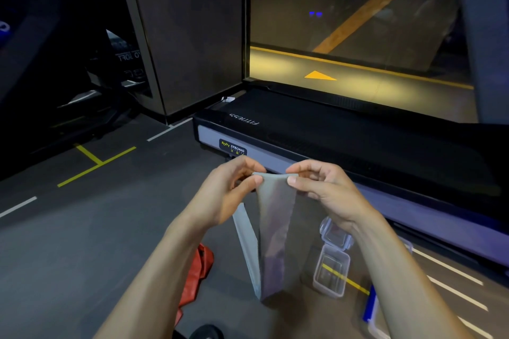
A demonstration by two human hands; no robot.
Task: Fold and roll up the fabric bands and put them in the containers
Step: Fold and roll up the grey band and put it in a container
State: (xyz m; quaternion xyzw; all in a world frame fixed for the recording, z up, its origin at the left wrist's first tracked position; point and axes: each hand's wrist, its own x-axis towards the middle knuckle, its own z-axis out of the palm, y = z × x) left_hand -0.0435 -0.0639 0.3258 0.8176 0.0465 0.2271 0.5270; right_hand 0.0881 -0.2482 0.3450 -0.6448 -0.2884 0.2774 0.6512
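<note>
Grey band point(275, 217) (pinched, both hands)

Open floor point(82, 228) lies to the left. A red band point(197, 275) lies below, a clear container point(332, 270) right, and the treadmill point(358, 140) blocks ahead.

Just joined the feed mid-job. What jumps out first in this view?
Dead centre, both hands pinch the top edge of a grey fabric band, left hand and right hand at its two corners, with the rest hanging toward the floor. Below right sits an open clear plastic container on the floor, and a red band lies crumpled at lower left. A black treadmill fills the space behind.
</note>
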